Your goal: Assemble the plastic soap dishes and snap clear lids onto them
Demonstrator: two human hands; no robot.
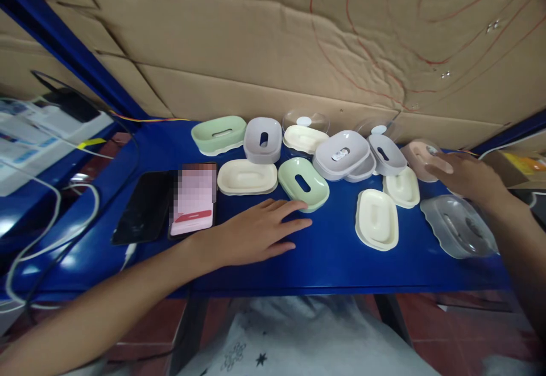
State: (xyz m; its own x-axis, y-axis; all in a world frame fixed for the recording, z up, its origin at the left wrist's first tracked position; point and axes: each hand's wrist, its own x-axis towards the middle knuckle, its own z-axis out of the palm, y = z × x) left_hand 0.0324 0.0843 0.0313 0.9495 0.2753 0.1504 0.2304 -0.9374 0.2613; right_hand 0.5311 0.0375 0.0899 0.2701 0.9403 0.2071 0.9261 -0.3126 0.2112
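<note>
My left hand [264, 231] rests palm down over the blue table, fingers spread and holding nothing. A fingertip reaches the near edge of a light green soap dish [292, 178] with a slot in its middle. At the right, my right hand [467, 174] has its fingers around the right end of a pinkish-beige soap dish [414, 157]; part of that dish is hidden by the fingers. Below this hand sits a clear plastic soap box [441, 231]. Two cream trays [376, 219] lie left of it, one partly behind the other.
Grey soap dishes [341, 151] and another green dish [219, 132] line the back, with clear lids [305, 119] behind. A cream tray [247, 176] lies beside a lit phone [195, 194] and a dark phone [143, 208]. Cables [96, 205] run at left; cardboard [239, 40] stands behind.
</note>
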